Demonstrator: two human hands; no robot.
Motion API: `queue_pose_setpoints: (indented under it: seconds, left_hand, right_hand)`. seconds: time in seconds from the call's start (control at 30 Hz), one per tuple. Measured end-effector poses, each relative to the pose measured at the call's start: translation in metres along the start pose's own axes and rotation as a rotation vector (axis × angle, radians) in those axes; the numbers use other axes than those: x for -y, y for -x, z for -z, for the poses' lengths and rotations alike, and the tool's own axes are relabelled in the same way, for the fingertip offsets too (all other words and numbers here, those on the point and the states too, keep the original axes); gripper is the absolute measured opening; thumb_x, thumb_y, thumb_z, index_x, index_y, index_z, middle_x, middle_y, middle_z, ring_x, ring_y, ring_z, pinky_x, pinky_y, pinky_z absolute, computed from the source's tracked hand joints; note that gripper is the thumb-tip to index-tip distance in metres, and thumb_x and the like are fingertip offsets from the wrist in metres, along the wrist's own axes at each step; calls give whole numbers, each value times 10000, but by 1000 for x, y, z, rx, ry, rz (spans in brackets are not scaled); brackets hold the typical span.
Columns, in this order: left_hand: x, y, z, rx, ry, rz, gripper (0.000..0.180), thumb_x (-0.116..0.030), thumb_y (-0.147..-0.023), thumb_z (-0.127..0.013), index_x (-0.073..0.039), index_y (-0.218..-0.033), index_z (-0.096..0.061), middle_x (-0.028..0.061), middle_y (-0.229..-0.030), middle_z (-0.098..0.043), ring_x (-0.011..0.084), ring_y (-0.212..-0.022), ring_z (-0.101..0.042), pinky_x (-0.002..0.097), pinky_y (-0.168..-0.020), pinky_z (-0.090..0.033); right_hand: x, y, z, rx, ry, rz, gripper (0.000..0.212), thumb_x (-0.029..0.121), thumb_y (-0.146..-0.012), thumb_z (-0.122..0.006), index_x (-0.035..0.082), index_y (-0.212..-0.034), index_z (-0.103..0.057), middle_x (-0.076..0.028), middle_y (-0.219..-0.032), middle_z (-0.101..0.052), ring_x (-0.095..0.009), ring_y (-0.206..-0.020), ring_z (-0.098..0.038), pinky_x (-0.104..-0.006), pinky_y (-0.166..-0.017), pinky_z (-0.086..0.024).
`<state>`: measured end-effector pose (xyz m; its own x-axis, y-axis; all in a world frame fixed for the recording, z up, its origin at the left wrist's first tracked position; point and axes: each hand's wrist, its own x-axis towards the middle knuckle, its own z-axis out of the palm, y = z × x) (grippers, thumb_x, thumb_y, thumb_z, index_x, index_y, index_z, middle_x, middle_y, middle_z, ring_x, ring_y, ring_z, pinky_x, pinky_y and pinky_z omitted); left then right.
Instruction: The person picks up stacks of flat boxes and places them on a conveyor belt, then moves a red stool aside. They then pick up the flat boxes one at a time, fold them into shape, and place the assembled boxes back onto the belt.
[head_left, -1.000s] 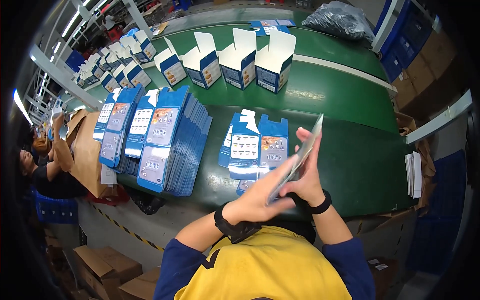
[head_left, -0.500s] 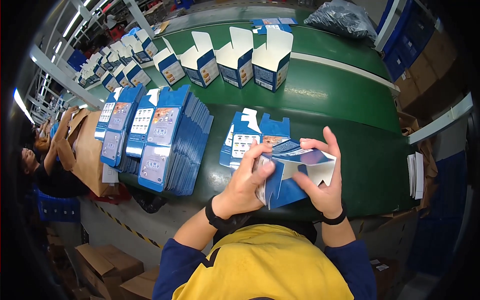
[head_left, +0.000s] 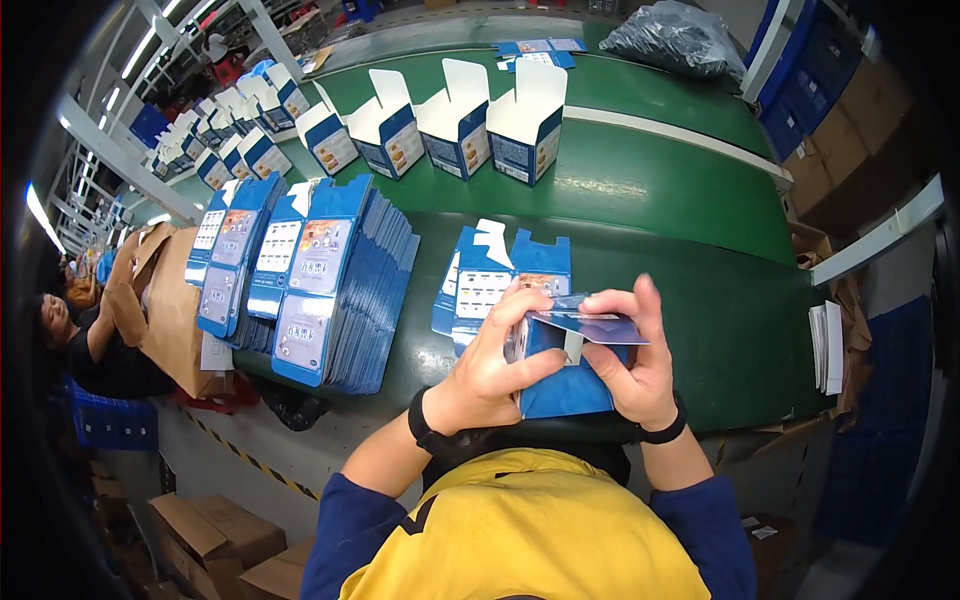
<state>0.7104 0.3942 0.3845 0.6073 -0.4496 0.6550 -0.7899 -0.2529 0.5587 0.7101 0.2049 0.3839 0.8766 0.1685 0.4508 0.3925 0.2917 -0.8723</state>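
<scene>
Between my two hands is a blue printed carton [head_left: 566,392], partly folded up, its flaps bent inward on the side toward me. My left hand [head_left: 492,365] grips its left side, thumb lying across the flaps. On the right, my right hand [head_left: 632,362] holds the other side, thumb pressed at the flaps and fingers behind a raised panel. Just beyond the hands, flat carton blanks [head_left: 487,284] lie on the green table. Two stacks of blue flat cartons stand to the left, a tall one [head_left: 315,285] and a smaller one [head_left: 228,250].
A row of erected open cartons [head_left: 525,130] with white insides stands on the green conveyor [head_left: 640,150]. A grey plastic bag [head_left: 675,42] lies at the far right. White sheets [head_left: 826,345] stand by the table's right edge. A person [head_left: 95,345] handles a brown carton [head_left: 165,300] at left.
The carton in my hands has turned, and its open side flaps have been folded inward. Both thumbs have come closer together. The view has shifted slightly.
</scene>
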Motion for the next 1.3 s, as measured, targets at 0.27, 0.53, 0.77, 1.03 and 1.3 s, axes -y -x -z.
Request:
queue_pose_setpoints:
  seconds: [0.27,0.53,0.77,1.03,1.3]
  left_hand:
    - [6,-5,9,-84,75,-108,568,12,-645,-697,-193,-1123,-470,212,-1253,-413,413,-1140,-471,567,-996,-307]
    - [2,-6,10,-32,20,-61,689,16,-595,-705,-237,-1197,-483,181,-1194,-440,377,-1126,-469,588,-1007,-271]
    - [-9,-8,14,-5,125,48,719,-15,-593,-741,-187,-1225,-446,183,-1234,-434,375,-1147,-464,573,-1012,-277]
    - [0,-5,-14,-114,-151,-19,999,-193,-708,-725,39,-1410,-53,240,-1394,-261,457,-1317,-219,538,-1066,-165]
    - [-3,-7,-4,39,15,-47,660,-120,-744,-682,-82,-1297,-325,174,-1379,-351,407,-1320,-268,607,-1052,-140]
  right_hand:
    - [9,-13,5,233,358,231,547,279,-674,-764,88,-1162,-607,-178,-1265,-502,-351,-1145,-500,-441,-976,-379]
    - [16,-22,-4,202,719,221,500,98,-685,-745,53,-1161,-597,-143,-1119,-614,-262,-999,-607,-308,-838,-488]
    - [28,-22,3,263,868,104,479,159,-661,-764,83,-1115,-631,-121,-1093,-630,-263,-951,-619,-317,-913,-433]
    - [20,-17,-27,-95,-17,-17,1033,772,-777,-319,61,-1447,18,-154,-1478,-171,-271,-1288,-320,-442,-1067,-219]
    - [9,-23,-4,-167,-89,-119,886,699,-846,-258,63,-1445,-110,-117,-1489,-169,-265,-1345,-229,-412,-1086,-209]
